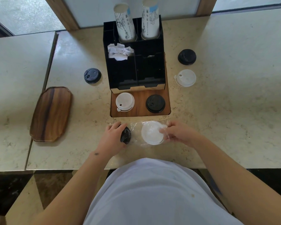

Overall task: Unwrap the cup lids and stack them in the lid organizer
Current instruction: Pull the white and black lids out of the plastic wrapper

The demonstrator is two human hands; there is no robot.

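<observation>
On the tabletop [217,111] just before the lid organizer [136,65], the left hand [113,137] grips a black lid [126,135] while the right hand [175,132] pinches clear wrap [136,127] over a white lid [151,133]. The hands are apart. Print on the paper cups [150,20] is too small to read.

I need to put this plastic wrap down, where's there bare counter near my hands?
Bare counter lies right of the right hand, below the loose white lid, and between the wooden tray and the left hand. The organizer base ahead is crowded.
</observation>
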